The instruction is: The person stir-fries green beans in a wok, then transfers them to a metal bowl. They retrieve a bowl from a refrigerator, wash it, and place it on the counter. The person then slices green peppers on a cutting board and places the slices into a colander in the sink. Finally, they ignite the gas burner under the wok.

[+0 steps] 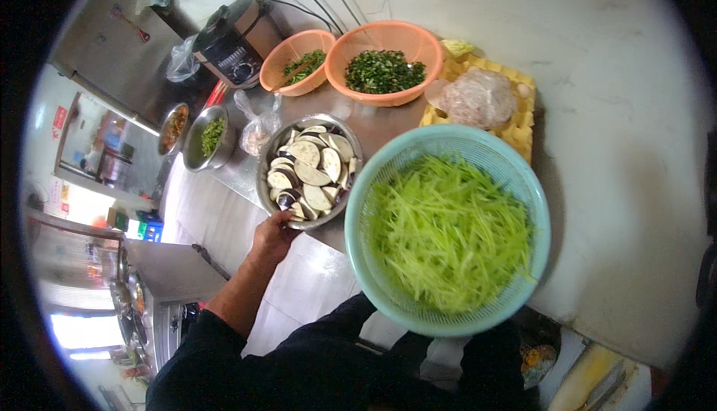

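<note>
My left hand (273,238) grips the near rim of a round stainless steel bowl (320,223), thumb at the edge. Sliced eggplant (308,164), pale with dark purple skin, fills this bowl, which sits at the counter's front edge. Just right of it, a large teal plastic colander (361,231) holds a heap of thin light-green vegetable shreds (454,231). The colander appears close to my body and overlaps the counter edge. My right hand is out of view.
Behind stand two orange plastic baskets (386,35) of chopped greens and an electric cooker (241,41). A yellow egg tray (524,131) carries a plastic-wrapped lump (479,97). Left are a clear bag (255,136) and two smaller metal bowls (224,150). A wall (616,159) bounds the right.
</note>
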`<state>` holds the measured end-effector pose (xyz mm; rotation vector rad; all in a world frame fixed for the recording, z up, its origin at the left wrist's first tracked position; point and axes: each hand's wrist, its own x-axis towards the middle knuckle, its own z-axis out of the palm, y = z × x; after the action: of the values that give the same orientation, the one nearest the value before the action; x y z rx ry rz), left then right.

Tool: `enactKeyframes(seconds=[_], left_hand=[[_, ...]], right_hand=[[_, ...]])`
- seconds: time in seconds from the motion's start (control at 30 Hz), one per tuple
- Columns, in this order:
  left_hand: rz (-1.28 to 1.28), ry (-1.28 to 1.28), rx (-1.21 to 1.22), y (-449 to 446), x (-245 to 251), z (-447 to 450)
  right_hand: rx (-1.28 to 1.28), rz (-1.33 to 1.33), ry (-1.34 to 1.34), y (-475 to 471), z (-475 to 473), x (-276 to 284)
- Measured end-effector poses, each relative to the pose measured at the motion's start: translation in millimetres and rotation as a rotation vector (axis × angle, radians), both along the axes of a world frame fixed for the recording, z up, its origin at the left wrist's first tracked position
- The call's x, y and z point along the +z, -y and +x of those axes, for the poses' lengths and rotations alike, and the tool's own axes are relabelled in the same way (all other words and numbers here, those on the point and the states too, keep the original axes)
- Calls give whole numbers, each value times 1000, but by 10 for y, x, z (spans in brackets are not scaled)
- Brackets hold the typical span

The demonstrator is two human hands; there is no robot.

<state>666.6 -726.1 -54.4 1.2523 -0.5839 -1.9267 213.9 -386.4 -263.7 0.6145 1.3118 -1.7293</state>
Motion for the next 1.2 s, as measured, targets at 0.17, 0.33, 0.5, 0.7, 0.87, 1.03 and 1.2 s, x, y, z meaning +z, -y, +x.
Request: enactKeyframes(seconds=[0.17,0.33,0.5,0.7,0.87,1.03,1.2], left_hand=[[45,41,50,-40,82,-41],[38,26,65,-46,77,-8],[30,-11,113,-88,-1,53],[54,106,238,-643,-69,447],[-46,61,229,-1465,-298,838],[-97,99,150,-2474,-243,1156],[-86,94,68,-3203,-335,1281]], right_hand=[[-47,9,29,-3,-56,-334],[-30,9,55,-137,28,-338],[26,0,100,-431,272,-13],[185,-54,127,-1046,738,562],[623,492,-221,-1963,904,724],[1021,839,-1050,-2757,717,1178],[993,684,-1292,-3187,611,2039]])
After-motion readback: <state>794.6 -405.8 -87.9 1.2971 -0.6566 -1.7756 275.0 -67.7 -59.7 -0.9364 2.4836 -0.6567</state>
